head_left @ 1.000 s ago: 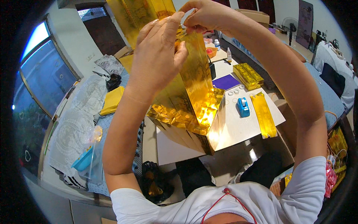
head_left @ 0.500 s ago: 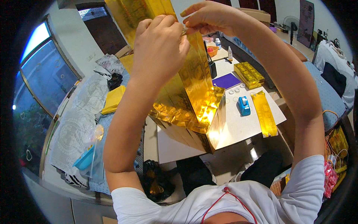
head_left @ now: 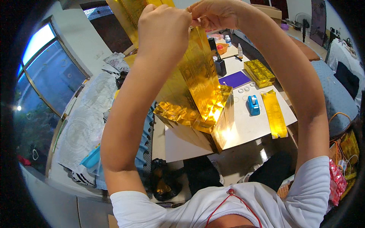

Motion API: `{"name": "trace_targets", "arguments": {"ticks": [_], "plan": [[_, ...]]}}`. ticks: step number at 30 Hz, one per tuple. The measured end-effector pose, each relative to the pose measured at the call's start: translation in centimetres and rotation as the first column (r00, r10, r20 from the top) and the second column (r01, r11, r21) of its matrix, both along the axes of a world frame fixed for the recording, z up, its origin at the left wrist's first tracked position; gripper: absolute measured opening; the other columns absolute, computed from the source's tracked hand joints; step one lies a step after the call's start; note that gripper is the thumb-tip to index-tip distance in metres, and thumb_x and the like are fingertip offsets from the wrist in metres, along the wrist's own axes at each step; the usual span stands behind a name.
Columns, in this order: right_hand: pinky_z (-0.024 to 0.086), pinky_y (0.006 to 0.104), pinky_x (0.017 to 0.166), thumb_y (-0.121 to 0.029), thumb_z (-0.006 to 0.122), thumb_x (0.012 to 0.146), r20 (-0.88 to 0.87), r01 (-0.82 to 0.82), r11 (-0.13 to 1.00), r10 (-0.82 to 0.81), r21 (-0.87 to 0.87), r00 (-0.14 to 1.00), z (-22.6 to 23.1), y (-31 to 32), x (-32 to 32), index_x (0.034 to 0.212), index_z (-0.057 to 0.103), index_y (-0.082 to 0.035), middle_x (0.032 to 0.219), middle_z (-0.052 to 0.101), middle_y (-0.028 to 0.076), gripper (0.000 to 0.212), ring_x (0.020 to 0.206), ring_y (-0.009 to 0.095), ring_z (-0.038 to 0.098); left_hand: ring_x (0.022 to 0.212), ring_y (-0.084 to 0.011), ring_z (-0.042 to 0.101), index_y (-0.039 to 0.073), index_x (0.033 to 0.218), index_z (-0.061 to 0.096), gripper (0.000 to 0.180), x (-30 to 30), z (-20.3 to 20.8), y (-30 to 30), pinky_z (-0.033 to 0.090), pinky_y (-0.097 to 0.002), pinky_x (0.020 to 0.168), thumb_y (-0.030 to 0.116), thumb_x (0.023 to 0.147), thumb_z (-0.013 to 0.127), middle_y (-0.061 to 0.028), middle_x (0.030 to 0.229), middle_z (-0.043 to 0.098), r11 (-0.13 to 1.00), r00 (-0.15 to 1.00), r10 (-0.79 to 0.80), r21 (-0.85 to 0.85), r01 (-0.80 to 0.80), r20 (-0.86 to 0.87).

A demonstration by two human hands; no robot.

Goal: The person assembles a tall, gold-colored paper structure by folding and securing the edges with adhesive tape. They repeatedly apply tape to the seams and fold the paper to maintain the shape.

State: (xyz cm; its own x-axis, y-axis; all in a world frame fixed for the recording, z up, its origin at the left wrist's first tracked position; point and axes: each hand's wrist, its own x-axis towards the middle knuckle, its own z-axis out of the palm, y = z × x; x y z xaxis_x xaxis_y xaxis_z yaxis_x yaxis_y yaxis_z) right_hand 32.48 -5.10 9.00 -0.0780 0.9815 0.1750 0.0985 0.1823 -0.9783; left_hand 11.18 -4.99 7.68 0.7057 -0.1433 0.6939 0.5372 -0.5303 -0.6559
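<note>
A tall folded gold-foil paper piece (head_left: 197, 72) rises from the white table, with a crinkled, shiny foil base (head_left: 213, 110) at its foot. Up by its top edge my left hand (head_left: 163, 32) is closed, knuckles up, in front of the foil. My right hand (head_left: 216, 15) meets it there, fingers curled and pinched together. The fingertips of both hands touch or nearly touch; whatever lies between them is too small or hidden to make out. The upper end of the gold piece passes behind my left hand and out of view.
On the white table (head_left: 243, 123) lie a blue tape dispenser (head_left: 253, 105), a flat gold foil strip (head_left: 274, 114), a stack of gold paper (head_left: 259, 73), a purple notebook (head_left: 234, 79) and small white rings. A black plastic bag (head_left: 163, 182) is on the floor at left.
Both hands have moved up slightly, and my right fingers have closed in against my left hand. The whole view has shifted a little, with the table now slightly further right.
</note>
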Motion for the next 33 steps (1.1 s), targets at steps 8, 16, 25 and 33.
{"name": "trace_targets", "arguments": {"ticks": [8,16,25,33], "plan": [[0.056,0.0277,0.069,-0.008,0.063,0.095,0.196,0.183,0.972,-0.21,0.146,0.958,-0.5,-4.6,-2.7,0.124,0.062,0.003,0.094,0.069,0.008,0.031,0.074,0.016,0.065,0.088,-0.024,0.068,0.014,0.084,0.077,0.011,0.1,0.2,0.8,0.051,-0.0374,0.085,0.022,0.082,0.07,-0.0062,0.086,0.072,0.996,0.998,0.052,0.076,-0.054,0.025],[0.054,0.0345,0.082,-0.016,0.075,0.09,0.323,0.02,0.462,-0.648,0.887,0.69,-4.7,-4.4,-2.1,0.139,0.049,-0.009,0.119,0.066,0.01,0.056,0.099,0.022,0.065,0.094,-0.023,0.066,0.013,0.087,0.077,0.011,0.1,0.0,0.7,0.05,-0.0388,0.087,0.021,0.081,0.072,-0.0046,0.092,0.073,0.999,0.999,0.038,-0.019,-0.037,0.02],[0.058,0.0366,0.08,-0.002,0.07,0.091,0.236,-0.06,0.286,-0.634,0.956,0.736,-5.4,-3.6,-2.6,0.126,0.059,-0.006,0.103,0.072,0.012,0.037,0.093,0.024,0.071,0.095,-0.0244,0.066,0.011,0.091,0.077,0.014,0.3,0.2,0.8,0.049,-0.0399,0.09,0.02,0.081,0.072,-0.0053,0.093,0.073,1.0,1.0,-0.015,-0.021,0.015,0.024],[0.06,0.0358,0.077,-0.002,0.066,0.093,0.164,-0.004,0.261,-0.591,0.965,0.79,-5.9,-3.3,-2.9,0.116,0.062,-0.004,0.102,0.071,0.014,0.023,0.089,0.026,0.073,0.096,-0.0265,0.067,0.01,0.089,0.077,0.014,-0.1,0.4,0.8,0.049,-0.0401,0.091,0.022,0.083,0.072,-0.0075,0.093,0.073,1.0,1.0,0.008,-0.016,-0.008,0.002]]}}
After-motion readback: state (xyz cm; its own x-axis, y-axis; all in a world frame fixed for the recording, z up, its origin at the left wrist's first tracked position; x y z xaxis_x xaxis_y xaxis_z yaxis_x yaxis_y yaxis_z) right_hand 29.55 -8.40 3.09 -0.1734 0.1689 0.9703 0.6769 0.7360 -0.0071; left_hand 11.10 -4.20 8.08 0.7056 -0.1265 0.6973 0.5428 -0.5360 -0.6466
